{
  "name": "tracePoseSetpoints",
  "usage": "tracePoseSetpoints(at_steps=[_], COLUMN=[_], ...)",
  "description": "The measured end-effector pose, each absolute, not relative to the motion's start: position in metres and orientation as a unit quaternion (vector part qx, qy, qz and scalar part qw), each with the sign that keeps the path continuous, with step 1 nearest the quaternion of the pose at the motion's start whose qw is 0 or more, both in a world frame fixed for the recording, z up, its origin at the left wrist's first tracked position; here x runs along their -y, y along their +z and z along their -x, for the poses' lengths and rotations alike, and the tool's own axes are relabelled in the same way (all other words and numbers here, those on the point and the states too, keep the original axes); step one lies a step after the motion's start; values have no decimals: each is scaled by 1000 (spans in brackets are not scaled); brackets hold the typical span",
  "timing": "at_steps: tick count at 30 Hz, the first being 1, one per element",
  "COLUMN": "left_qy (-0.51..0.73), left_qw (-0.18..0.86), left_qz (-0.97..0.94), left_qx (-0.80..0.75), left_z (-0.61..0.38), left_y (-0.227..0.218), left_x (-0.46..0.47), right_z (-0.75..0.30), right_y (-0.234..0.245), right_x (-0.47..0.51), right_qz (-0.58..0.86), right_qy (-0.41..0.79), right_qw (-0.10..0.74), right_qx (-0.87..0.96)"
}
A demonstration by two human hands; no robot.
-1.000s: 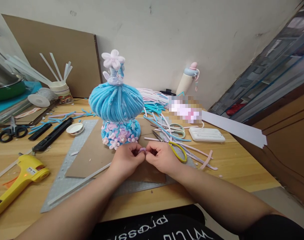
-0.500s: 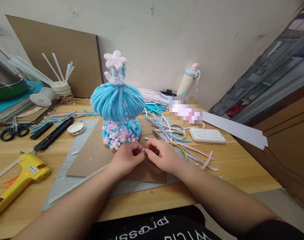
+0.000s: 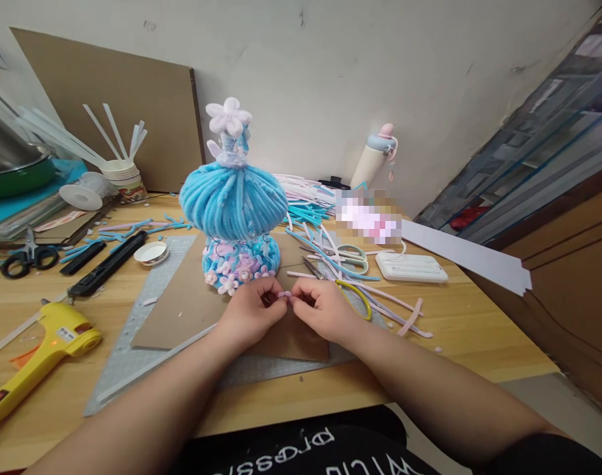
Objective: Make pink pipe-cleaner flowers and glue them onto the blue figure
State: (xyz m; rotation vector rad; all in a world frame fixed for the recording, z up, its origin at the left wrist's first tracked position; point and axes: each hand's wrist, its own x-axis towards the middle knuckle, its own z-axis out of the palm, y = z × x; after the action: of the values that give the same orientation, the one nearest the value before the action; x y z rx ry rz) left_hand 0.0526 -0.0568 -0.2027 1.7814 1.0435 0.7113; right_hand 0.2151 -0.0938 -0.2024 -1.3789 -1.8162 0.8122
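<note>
My left hand (image 3: 254,309) and my right hand (image 3: 320,307) meet fingertip to fingertip above a brown cardboard sheet (image 3: 182,323). Both are closed in a pinch on a small piece of pale purple pipe cleaner (image 3: 285,295), mostly covered by the fingers. Just behind my left hand stands a pipe-cleaner ornament: a puffed blue top (image 3: 234,201), a white-pink flower (image 3: 229,117) at its tip, and a blue base (image 3: 241,260) dotted with small pink flowers. Yellow-handled pliers or scissors (image 3: 355,297) lie by my right hand, their kind partly hidden.
At left are a yellow glue gun (image 3: 66,330), a black utility knife (image 3: 110,264) and black scissors (image 3: 30,254). Loose pipe cleaners (image 3: 305,211), green-handled scissors (image 3: 355,259), a white power bank (image 3: 411,268) and a bottle (image 3: 372,158) are to the right. A grey cutting mat (image 3: 113,376) lies underneath.
My fingertips have drawn slightly apart, so more of the purple pipe cleaner shows between them. Everything else is where it was.
</note>
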Motion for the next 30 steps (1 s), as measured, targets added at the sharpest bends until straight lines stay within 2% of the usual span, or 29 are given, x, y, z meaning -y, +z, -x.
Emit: tracePoseSetpoints(at_steps=[8, 18, 25, 30], left_qy=[310, 247, 286, 291], left_qw=[454, 515, 523, 520], left_qz=[-716, -701, -679, -685], left_qx=[-430, -426, -428, -419], left_z=[-55, -52, -54, -54], left_y=[-206, -201, -202, -204], left_x=[60, 57, 56, 55], right_z=[-210, -220, -218, -216], right_y=[-198, -196, -198, -201], right_x=[99, 91, 89, 90], right_qz=[530, 516, 528, 535], right_qy=[191, 315, 393, 392], right_qw=[352, 326, 342, 347], right_qx=[747, 727, 671, 663])
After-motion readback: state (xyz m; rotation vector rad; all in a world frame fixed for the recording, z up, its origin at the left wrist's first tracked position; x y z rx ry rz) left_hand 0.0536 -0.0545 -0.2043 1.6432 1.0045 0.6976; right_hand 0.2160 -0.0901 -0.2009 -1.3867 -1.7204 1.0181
